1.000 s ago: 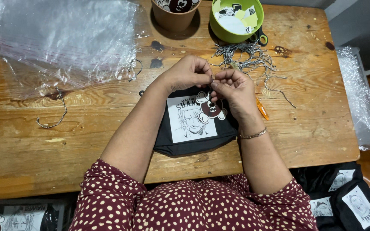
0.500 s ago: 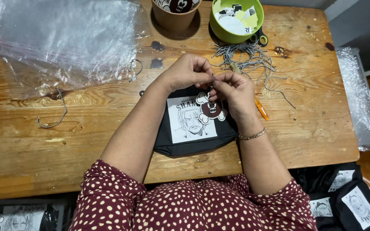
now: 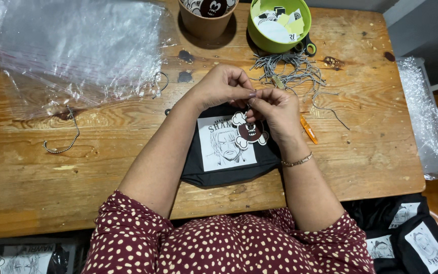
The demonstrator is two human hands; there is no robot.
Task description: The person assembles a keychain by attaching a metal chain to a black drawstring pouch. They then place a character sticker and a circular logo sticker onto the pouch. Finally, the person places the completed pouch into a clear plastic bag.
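Both hands met above a folded black shirt (image 3: 229, 167) at table centre, left hand (image 3: 222, 86) and right hand (image 3: 276, 114) fingertips pinched on a cord holding a skull tag (image 3: 249, 131), spare cords (image 3: 292, 71) at one o'clock.

Pouch (image 3: 229, 170): black, with a white panel carrying a black line-drawn face. Tag (image 3: 250, 131): white bone shapes around a dark red skull. Cords (image 3: 292, 71): black-and-white speckled. Bowl (image 3: 280, 40): lime green, holding white and pale yellow paper bits. Cup (image 3: 206, 25): brown. Cutter (image 3: 308, 129) by my right hand (image 3: 275, 114): orange. My sleeves (image 3: 128, 233): maroon with cream dots. Counter (image 3: 102, 152): warm brown wood grain. Bags (image 3: 77, 45): clear.
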